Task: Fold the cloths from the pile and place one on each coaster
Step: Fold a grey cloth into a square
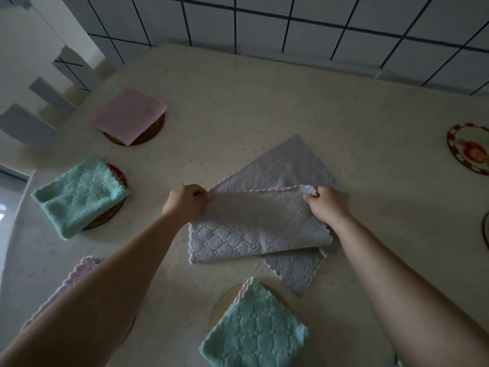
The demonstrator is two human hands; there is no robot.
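Observation:
A grey quilted cloth [267, 221] lies in the middle of the table, partly folded over itself. My left hand [185, 201] pinches its left corner and my right hand [326, 203] pinches its right corner, both lifting the folded edge. A folded pink cloth [127, 117] covers a coaster at the back left. A folded teal cloth [79, 194] lies on a coaster [117, 173] at the left. Another folded teal cloth [254, 329] sits on a pale coaster [225, 303] at the front. A pink cloth [79, 274] shows under my left forearm.
A bare patterned coaster [469, 148] lies at the right, and the rim of another [485, 234] shows at the right edge. A tiled wall [291, 25] backs the cream table [264, 102]. White stepped blocks [39, 88] stand at the far left.

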